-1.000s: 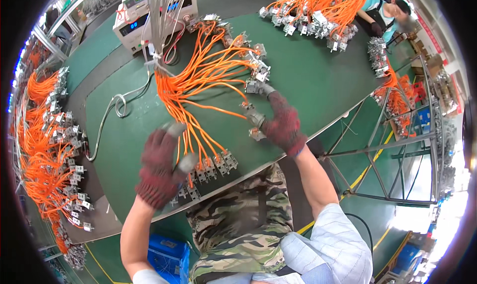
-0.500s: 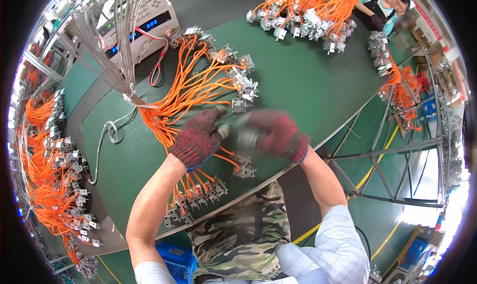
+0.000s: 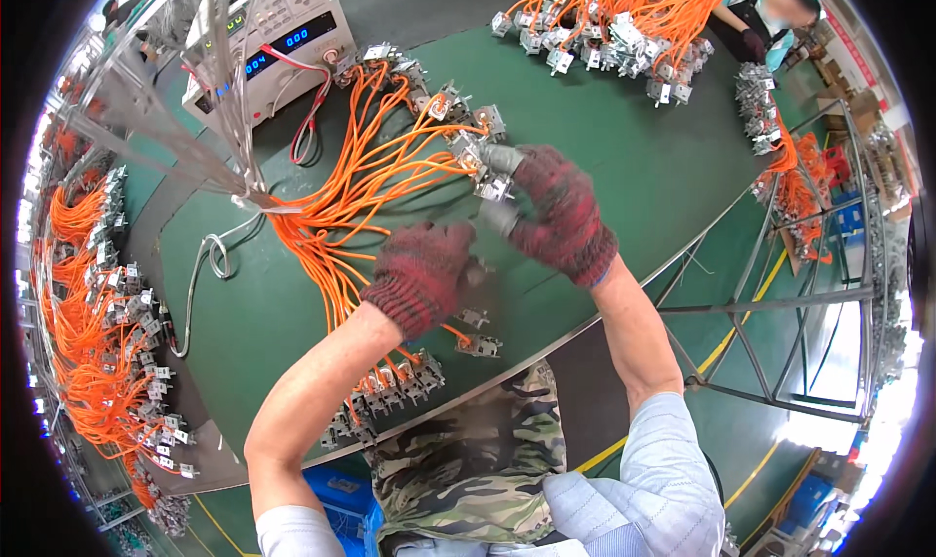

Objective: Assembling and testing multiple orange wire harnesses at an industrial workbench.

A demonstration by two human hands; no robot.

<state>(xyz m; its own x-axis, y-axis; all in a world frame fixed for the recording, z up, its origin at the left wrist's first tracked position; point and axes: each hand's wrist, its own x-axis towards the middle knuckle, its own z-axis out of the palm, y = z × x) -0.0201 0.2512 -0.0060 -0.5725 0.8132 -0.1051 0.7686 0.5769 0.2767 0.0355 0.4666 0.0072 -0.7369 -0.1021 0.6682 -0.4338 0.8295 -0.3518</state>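
The green bench (image 3: 624,157) curves in front of me, and across it fans a big bundle of orange wires (image 3: 351,196), each ending in a small metal connector. Behind the bundle stands a grey test instrument (image 3: 283,30) with blue digits. More orange harnesses are heaped at the far edge (image 3: 624,11) and along my left (image 3: 88,342). My right hand (image 3: 556,211), in a dark red knit glove, is closed on one metal connector (image 3: 492,186) lifted just above the bench. My left hand (image 3: 421,274), gloved the same, is curled near it; whether it grips anything I cannot tell. A row of connectors (image 3: 390,391) lies at the near edge.
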